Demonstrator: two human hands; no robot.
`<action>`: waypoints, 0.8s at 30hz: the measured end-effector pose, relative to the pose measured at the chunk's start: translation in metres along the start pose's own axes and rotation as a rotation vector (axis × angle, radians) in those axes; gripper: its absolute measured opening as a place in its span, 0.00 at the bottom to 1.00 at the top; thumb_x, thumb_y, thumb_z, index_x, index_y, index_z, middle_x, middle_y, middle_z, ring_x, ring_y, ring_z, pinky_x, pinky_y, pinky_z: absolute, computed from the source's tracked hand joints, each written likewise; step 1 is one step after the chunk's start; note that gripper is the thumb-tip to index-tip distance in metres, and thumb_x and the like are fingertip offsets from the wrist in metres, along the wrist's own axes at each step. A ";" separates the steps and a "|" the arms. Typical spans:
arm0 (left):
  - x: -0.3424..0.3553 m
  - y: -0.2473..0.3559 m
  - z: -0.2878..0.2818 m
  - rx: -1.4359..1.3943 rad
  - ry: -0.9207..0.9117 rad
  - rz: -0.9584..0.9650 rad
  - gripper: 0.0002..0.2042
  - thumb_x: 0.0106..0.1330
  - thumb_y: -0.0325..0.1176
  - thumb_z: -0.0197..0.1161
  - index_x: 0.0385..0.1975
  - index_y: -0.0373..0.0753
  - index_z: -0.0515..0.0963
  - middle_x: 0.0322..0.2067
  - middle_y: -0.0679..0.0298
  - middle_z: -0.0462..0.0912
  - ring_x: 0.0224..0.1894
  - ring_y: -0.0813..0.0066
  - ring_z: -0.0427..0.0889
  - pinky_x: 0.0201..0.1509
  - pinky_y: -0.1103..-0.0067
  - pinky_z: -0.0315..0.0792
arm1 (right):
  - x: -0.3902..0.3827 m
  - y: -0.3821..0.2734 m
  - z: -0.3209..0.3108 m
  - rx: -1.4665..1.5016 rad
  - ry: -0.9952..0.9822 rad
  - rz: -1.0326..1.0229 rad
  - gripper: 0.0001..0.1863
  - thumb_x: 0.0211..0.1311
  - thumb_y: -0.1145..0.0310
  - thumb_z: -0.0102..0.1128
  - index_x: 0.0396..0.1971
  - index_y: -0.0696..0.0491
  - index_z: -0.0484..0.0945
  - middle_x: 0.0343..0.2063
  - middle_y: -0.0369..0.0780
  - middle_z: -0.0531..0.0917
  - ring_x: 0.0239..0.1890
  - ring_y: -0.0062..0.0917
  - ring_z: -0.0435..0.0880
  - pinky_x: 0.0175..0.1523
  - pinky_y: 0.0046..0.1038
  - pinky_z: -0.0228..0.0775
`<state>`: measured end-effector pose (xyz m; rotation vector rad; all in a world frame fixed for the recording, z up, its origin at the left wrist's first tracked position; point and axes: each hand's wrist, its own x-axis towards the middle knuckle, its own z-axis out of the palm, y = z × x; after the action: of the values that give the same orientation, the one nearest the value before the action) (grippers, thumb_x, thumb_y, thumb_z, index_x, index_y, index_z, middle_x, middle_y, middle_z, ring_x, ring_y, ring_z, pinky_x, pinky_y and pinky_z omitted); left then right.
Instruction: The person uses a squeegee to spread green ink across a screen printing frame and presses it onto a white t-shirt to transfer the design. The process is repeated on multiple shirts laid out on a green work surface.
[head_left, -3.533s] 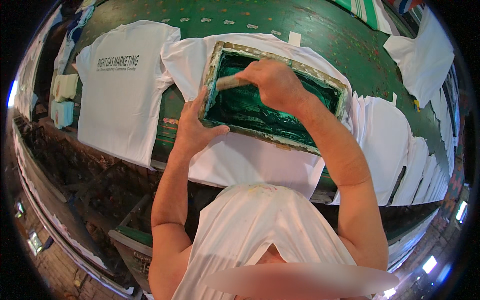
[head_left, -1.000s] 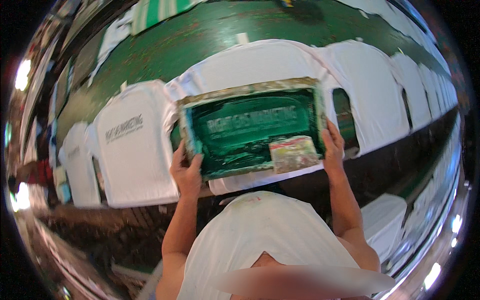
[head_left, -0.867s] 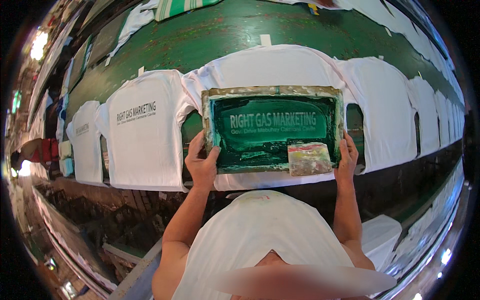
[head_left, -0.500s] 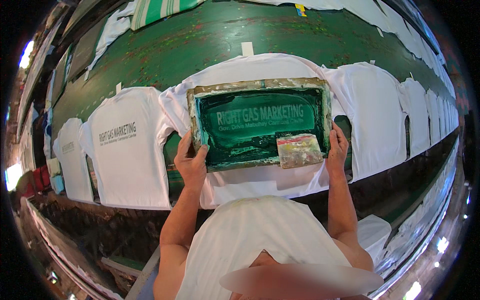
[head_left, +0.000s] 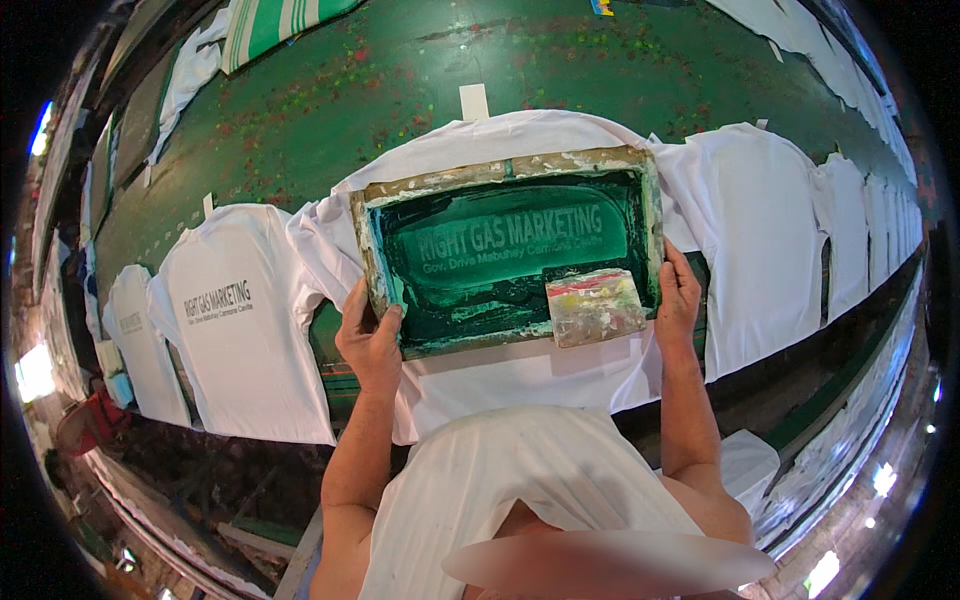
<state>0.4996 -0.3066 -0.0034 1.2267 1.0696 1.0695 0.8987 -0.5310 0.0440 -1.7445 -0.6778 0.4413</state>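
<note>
A wooden-framed printing screen (head_left: 470, 225) with green mesh and dark green ink smears is over a white T-shirt (head_left: 490, 385). Whether its underside touches the cloth I cannot tell. My left hand (head_left: 370, 340) grips the frame's lower left corner, thumb on top. At the right edge, the fingers of my right hand (head_left: 678, 295) are wrapped round the frame. A paint-stained squeegee (head_left: 597, 308) rests in the screen's lower right part, its handle overlapping the near rail. Neither hand touches it.
Printed white T-shirts (head_left: 235, 350) lie to the left, and plain ones (head_left: 765, 230) run in a row to the right. Beneath them is a long, paint-flecked green table (head_left: 400, 80). A green-striped cloth (head_left: 285, 25) lies at the far left.
The view has turned slightly, so the table and shirts sit tilted differently. The screen appears slightly further left and a little tilted. Both hands keep their hold on it.
</note>
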 end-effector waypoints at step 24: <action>0.001 0.001 0.015 0.018 0.019 -0.010 0.31 0.66 0.15 0.72 0.72 0.25 0.79 0.69 0.55 0.81 0.67 0.69 0.83 0.74 0.73 0.75 | 0.010 -0.010 -0.009 -0.033 -0.008 0.025 0.26 0.89 0.66 0.53 0.77 0.65 0.76 0.70 0.47 0.84 0.70 0.29 0.81 0.79 0.32 0.67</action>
<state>0.5148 -0.3085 -0.0017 1.2264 1.1009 1.0683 0.9095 -0.5297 0.0564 -1.7848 -0.6735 0.4568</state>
